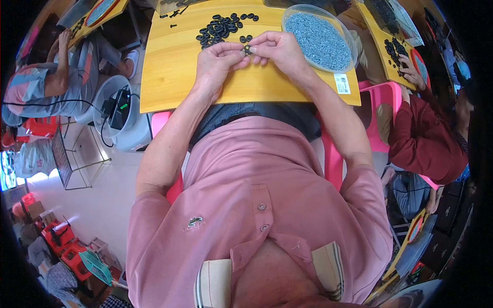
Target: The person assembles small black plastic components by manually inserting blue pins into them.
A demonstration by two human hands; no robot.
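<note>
My left hand (218, 62) and my right hand (281, 50) meet over the near half of the yellow table. Between their fingertips they pinch one small black oval part (247, 50); a tiny yellowish spot shows on it. Just beyond my fingers lies a loose pile of similar black oval parts with holes (218, 30), a few of them scattered to its right. To the right of my right hand stands a round clear tub (353, 51) full of small silvery-blue screws (318, 41).
The yellow wooden table (169, 77) carries a white label (342, 83) near its right corner. A few black pieces (173, 25) lie at the far left. A clear bucket (110, 87) with a black device stands left of the table. People work at tables on both sides; a pink chair (382, 97) is at right.
</note>
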